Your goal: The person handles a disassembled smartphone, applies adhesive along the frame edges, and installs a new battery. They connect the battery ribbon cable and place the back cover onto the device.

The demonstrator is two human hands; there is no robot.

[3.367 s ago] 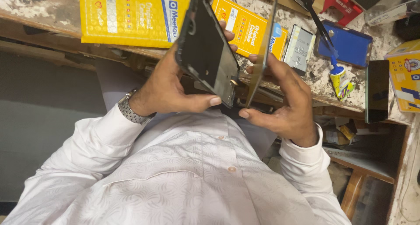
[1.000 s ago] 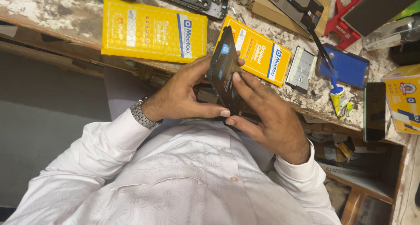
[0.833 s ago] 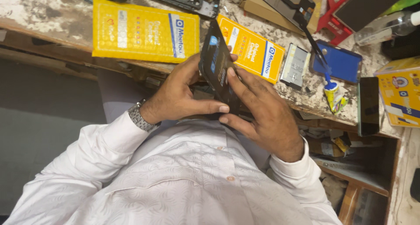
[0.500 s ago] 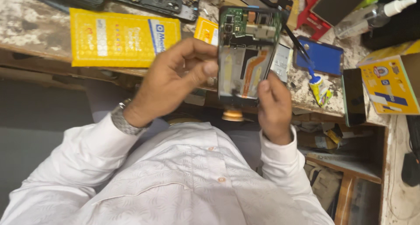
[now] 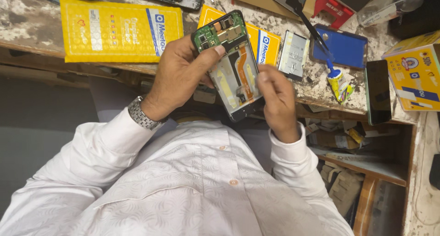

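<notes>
Opened phone, back cover off, is held up above the worktop edge, in front of the chest. Left hand is clamped on its upper left side, thumb pressed by the green circuit board. Right hand pinches the right edge near the orange flex cable. Judged light, stiff, fragile; best gripped by the frame edges, not board or cable. Yellow padded envelope, loose battery and blue case are seen behind.
</notes>
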